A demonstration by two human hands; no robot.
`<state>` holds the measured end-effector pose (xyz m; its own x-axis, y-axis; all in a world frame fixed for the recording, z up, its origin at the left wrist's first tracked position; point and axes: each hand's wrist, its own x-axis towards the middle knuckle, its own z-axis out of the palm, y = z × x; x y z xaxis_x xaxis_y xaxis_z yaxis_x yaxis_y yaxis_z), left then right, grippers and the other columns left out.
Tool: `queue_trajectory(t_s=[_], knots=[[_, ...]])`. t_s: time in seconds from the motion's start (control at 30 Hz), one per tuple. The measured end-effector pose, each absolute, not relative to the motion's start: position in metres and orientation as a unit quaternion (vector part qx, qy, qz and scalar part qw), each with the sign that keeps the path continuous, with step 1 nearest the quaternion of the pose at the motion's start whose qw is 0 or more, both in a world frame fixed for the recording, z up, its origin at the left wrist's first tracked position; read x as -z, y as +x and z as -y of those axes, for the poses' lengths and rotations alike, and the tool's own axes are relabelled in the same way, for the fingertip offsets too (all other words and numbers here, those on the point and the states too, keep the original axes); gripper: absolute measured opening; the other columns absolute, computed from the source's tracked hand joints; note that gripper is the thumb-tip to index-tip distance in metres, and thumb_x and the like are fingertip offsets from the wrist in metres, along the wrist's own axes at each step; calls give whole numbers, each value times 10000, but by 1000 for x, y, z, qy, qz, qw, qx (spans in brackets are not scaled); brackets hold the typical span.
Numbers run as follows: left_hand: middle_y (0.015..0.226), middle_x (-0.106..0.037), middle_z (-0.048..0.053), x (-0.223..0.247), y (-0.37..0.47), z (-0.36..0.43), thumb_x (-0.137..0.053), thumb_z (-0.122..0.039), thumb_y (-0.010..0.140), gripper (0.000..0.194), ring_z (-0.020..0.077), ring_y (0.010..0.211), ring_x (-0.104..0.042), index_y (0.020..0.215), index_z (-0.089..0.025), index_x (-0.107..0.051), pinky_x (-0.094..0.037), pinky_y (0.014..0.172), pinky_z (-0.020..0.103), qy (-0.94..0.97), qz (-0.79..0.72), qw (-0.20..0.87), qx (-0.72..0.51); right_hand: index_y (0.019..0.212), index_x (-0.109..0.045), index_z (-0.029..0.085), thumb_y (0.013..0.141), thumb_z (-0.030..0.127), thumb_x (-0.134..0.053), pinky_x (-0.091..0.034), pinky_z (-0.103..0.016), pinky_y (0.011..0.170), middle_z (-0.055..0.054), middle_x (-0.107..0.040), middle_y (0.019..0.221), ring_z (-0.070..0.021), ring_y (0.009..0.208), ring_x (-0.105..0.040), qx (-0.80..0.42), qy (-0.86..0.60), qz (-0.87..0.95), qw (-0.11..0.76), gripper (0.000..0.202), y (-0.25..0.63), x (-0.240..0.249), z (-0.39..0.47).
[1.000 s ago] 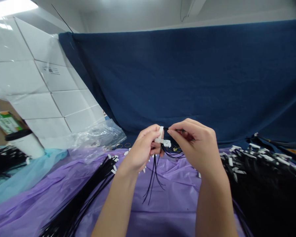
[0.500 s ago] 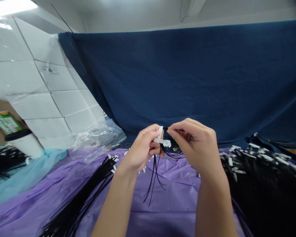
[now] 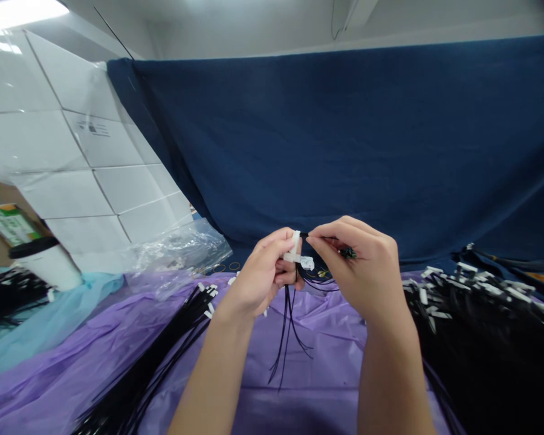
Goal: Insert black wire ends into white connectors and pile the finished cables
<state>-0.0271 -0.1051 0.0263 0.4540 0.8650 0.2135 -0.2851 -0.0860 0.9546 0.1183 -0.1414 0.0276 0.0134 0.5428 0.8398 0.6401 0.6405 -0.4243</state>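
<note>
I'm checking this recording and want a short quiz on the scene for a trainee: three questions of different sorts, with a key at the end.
1. Multiple choice: what is the right hand pinching between thumb and finger?
A) a cup lid
B) a black cord
C) a cardboard box

2. True or false: the left hand is holding nothing.

3. Fill the gap: a large curtain hangs beyond the hands, and its colour is ____.

Key
1. B
2. False; it holds a white plastic piece.
3. dark blue
</note>
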Motion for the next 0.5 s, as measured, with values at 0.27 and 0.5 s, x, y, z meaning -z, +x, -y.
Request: queue_trajectory(t_s=[0.27, 0.5], knots=[[560, -261, -86, -26, -29, 105, -554, -274, 847, 196, 24, 425, -236, 704, -170, -469, -435, 516, 186, 554, -249, 639, -472, 861, -699, 202, 854, 164, -625, -471, -265, 649, -9, -642, 796, -131, 696, -587, 57, -431, 676, 595, 83, 113, -26, 140], [649, -352, -59, -27, -28, 97, -585, -140, 772, 175, 14, 456, -295, 687, -160, -433, -287, 405, 117, 426, -220, 611, -630, 913, -721, 201, 853, 213, -636, -471, -261, 579, -19, -656, 766, -139, 659, -588, 12, -450, 626, 636, 105, 115, -33, 164]])
